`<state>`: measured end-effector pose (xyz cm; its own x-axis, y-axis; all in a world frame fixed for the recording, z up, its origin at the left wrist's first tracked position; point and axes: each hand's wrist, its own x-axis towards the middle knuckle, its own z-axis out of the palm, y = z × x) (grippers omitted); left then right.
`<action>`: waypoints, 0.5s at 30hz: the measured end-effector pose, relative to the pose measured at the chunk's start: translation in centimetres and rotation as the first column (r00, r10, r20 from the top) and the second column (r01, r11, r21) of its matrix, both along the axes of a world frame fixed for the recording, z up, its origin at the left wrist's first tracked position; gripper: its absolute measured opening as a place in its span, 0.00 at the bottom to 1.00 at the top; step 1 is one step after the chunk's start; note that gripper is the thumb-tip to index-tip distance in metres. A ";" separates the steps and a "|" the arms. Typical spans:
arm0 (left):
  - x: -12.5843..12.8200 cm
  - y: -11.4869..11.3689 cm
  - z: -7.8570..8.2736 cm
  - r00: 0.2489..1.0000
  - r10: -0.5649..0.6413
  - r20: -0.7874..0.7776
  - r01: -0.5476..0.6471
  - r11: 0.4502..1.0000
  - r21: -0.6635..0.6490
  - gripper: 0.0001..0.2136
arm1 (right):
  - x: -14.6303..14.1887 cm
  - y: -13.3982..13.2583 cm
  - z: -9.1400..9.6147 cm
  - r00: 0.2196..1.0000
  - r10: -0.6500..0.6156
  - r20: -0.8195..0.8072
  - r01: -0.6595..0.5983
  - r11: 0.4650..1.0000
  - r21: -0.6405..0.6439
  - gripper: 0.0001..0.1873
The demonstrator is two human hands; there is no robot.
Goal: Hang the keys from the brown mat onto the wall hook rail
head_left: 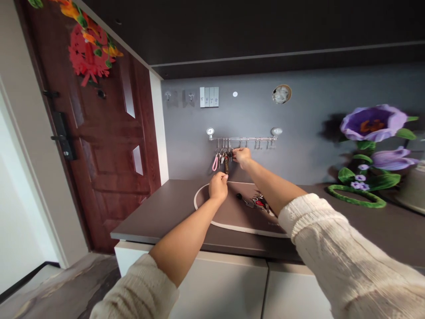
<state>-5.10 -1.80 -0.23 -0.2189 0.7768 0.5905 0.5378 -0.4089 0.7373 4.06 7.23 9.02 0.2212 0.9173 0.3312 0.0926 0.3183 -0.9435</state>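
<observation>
A clear hook rail [244,139] is fixed to the grey wall, and several keys and fobs hang from its left hooks. A pink loop strap [215,162] is the leftmost of them. My left hand [219,186] is closed, its thumb and finger pinching the lower end of a brown patterned keychain [226,165]. Just right of that, my right hand [243,157] is closed too, fingertips pinched at small dark keys [231,156] below the rail. Under my right forearm, a bunch of keys [260,202] lies on a brown mat [229,210], partly hidden by the arm.
The mat rests on a dark countertop [149,212] above white cabinets. Overhead runs a dark shelf [265,31]. Purple fabric flowers [373,124] stand to the right, and a red-brown door [102,177] is at left. Labelled switches [209,97] sit above the rail.
</observation>
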 end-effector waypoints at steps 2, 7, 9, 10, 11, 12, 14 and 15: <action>-0.1 0.3 -0.2 1.000 -0.019 0.006 0.019 1.000 0.005 0.07 | 0.2 -0.1 -0.1 1.000 0.004 0.018 -0.004 1.000 0.007 0.04; 0.0 0.6 -0.6 0.998 -0.058 0.015 0.058 0.998 0.016 0.07 | 0.9 -0.7 -0.4 1.000 0.010 0.029 -0.010 1.000 0.004 0.05; 0.0 0.6 -0.6 0.997 -0.078 0.014 0.078 0.997 0.023 0.07 | 1.2 -1.3 -0.4 0.999 0.045 0.016 -0.045 0.999 0.009 0.06; 0.0 0.6 -0.6 0.996 -0.091 0.013 0.091 0.996 0.026 0.06 | 1.4 -1.7 -0.4 0.998 0.067 0.008 -0.067 0.998 0.015 0.06; 0.0 0.5 -0.6 0.995 -0.104 0.012 0.104 0.994 0.029 0.06 | 1.6 -2.3 -0.4 0.996 0.088 0.002 -0.088 0.996 0.022 0.06; 0.0 0.4 -0.5 0.993 -0.117 0.010 0.116 0.993 0.031 0.05 | 1.8 -2.9 -0.5 0.994 0.109 0.001 -0.109 0.994 0.032 0.06; 0.0 0.3 -0.5 0.990 -0.144 -0.001 0.144 0.989 0.035 0.05 | 2.2 -4.2 -0.6 0.988 0.153 0.011 -0.153 0.987 0.051 0.06; 0.0 0.2 -0.4 0.987 -0.158 -0.011 0.159 0.987 0.038 0.05 | 2.4 -4.9 -0.7 0.983 0.180 0.022 -0.181 0.982 0.059 0.06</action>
<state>-5.10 -1.57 -0.67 -0.0899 0.7776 0.6223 0.4700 -0.5178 0.7148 6.49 2.31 8.35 0.0481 0.9199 0.3893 0.0437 0.3874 -0.9209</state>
